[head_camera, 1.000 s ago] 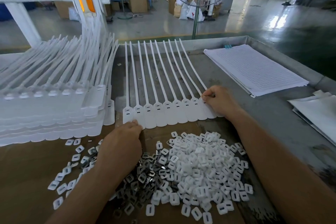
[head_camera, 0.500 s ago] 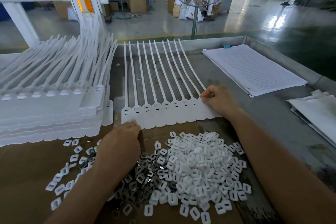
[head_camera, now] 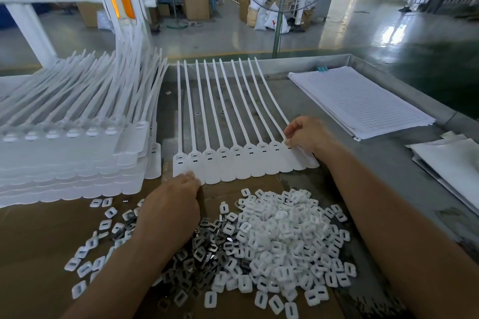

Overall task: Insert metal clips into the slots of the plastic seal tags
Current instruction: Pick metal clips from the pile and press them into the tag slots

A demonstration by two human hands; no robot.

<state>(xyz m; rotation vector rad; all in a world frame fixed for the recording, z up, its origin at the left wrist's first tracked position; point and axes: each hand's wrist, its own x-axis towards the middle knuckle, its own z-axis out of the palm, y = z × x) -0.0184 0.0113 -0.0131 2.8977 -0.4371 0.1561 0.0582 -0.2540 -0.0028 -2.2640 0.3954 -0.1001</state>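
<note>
Pinning seal tag strip flat on table, my left hand pressing its near edge; my right hand pinches end head at slot. Strip seems light, floppy. Metal clips heaped by left wrist: tiny, probably slick, best edge-pinched.

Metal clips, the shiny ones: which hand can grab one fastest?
Probably the left hand: it sits right beside the metal clips, its wrist over them. The right hand is farther off, pinching the rightmost end of the seal tags.
</note>
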